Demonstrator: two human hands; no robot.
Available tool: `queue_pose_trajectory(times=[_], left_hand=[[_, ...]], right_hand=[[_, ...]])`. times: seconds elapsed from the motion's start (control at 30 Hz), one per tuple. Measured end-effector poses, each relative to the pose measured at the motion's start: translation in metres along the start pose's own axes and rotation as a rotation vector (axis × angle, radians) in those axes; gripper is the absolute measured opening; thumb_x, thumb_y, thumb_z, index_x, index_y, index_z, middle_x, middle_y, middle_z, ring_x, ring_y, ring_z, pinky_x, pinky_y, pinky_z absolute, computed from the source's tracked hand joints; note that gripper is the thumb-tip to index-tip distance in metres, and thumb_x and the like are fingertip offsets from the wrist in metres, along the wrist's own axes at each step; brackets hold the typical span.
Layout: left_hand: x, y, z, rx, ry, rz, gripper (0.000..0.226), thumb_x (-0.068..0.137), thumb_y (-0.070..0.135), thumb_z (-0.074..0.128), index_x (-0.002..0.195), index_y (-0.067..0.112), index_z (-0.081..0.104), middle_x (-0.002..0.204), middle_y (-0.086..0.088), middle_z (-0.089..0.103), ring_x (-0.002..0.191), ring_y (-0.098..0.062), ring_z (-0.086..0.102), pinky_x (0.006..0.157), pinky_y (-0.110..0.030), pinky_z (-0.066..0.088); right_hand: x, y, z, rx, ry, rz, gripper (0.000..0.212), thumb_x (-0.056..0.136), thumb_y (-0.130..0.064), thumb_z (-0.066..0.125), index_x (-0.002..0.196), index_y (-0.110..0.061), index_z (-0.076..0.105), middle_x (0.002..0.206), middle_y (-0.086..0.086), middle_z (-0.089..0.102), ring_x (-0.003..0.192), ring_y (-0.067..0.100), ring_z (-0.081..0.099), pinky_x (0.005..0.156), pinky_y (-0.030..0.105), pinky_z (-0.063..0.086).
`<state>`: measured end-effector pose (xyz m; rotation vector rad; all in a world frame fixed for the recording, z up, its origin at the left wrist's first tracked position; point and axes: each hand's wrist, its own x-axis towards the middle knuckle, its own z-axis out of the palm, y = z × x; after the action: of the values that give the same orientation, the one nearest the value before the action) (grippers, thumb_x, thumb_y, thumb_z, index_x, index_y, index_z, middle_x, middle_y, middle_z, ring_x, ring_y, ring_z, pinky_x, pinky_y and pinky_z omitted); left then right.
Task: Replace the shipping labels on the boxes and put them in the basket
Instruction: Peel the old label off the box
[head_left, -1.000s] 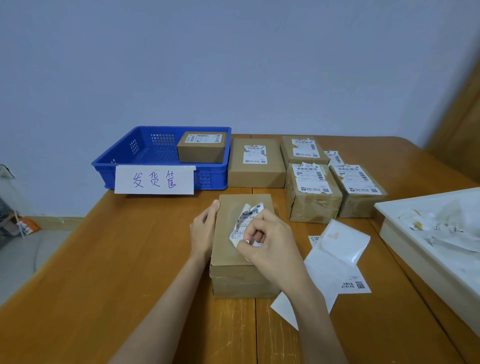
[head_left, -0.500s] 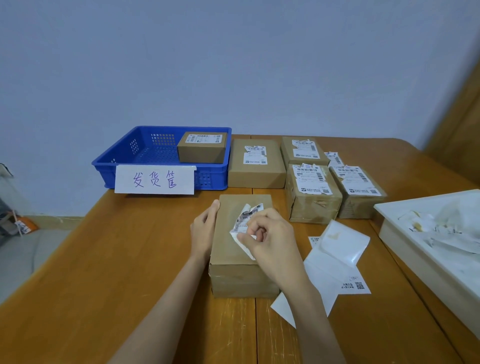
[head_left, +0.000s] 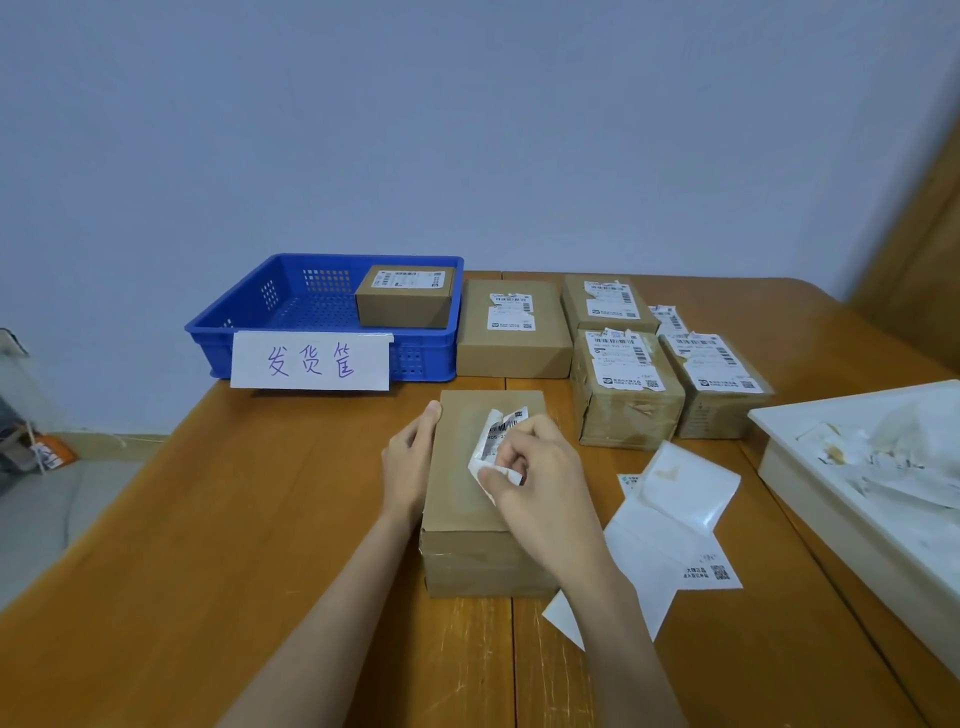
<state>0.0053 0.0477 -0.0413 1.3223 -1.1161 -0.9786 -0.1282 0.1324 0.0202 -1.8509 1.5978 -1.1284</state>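
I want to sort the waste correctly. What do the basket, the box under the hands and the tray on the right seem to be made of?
Blue basket: apparently moulded plastic, uniform colour, perforated walls and floor.
Box under the hands: brown corrugated cardboard by its look, matte, with glossy tape around its lower front.
White tray: probably plastic or foam; smooth, thick, dull rim, hard to tell which.

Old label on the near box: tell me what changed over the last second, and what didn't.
The right hand pinches the old label, and its fingers have shifted slightly down it, bunching it a little more; it has not come off the near box. The left hand still steadies the box's left edge. The box, the basket, the other boxes and the loose labels have not moved.
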Motion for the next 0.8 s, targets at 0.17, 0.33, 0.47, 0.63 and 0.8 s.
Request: queue_pose_trajectory(times=[0.17,0.33,0.47,0.63,0.8], left_hand=[[0.0007,-0.002,0.0007,-0.013,-0.006,0.002,0.049,0.101,0.044,0.05,0.059,0.018,0.054,0.055,0.008,0.053,0.058,-0.008,0.047,0.059,-0.025,0.035],[0.0027,-0.0029,-0.0006,-0.013,-0.005,-0.004,0.047,0.101,0.045,0.049,0.068,0.015,0.063,0.063,0.004,0.062,0.067,-0.013,0.054,0.065,-0.03,0.041],[0.0013,-0.0019,-0.0001,-0.001,0.014,-0.023,0.05,0.1,0.047,0.05,0.064,0.013,0.054,0.058,0.003,0.053,0.065,-0.015,0.046,0.065,-0.032,0.035],[0.0028,-0.0036,-0.0011,-0.01,0.003,-0.024,0.052,0.099,0.049,0.051,0.065,0.011,0.058,0.059,0.003,0.055,0.066,-0.017,0.049,0.066,-0.033,0.037],[0.001,-0.0021,-0.0017,-0.031,-0.021,-0.005,0.046,0.101,0.042,0.05,0.065,0.015,0.06,0.057,0.009,0.057,0.063,-0.011,0.05,0.063,-0.028,0.039]], right_hand=[[0.0001,-0.0019,0.0008,-0.023,0.019,-0.027,0.031,0.085,-0.018,0.07,0.067,-0.029,0.047,0.086,-0.015,0.044,0.078,0.0,0.048,0.064,0.008,0.041],[-0.0012,-0.0066,0.0024,-0.044,0.009,-0.023,0.033,0.076,-0.047,0.075,0.068,-0.03,0.048,0.089,-0.014,0.046,0.082,0.002,0.05,0.06,0.011,0.038],[0.0026,-0.0026,0.0037,-0.101,0.013,-0.022,0.024,0.087,-0.028,0.069,0.07,-0.025,0.053,0.094,-0.012,0.048,0.084,0.0,0.049,0.063,0.007,0.039],[-0.001,-0.0028,0.0013,-0.06,0.021,-0.012,0.026,0.092,-0.027,0.064,0.072,-0.025,0.048,0.1,-0.011,0.047,0.086,-0.014,0.045,0.066,0.001,0.039],[-0.0014,-0.0041,-0.0021,-0.009,-0.004,-0.031,0.031,0.08,-0.041,0.074,0.067,-0.027,0.049,0.088,-0.014,0.043,0.08,-0.001,0.049,0.064,0.01,0.042]])
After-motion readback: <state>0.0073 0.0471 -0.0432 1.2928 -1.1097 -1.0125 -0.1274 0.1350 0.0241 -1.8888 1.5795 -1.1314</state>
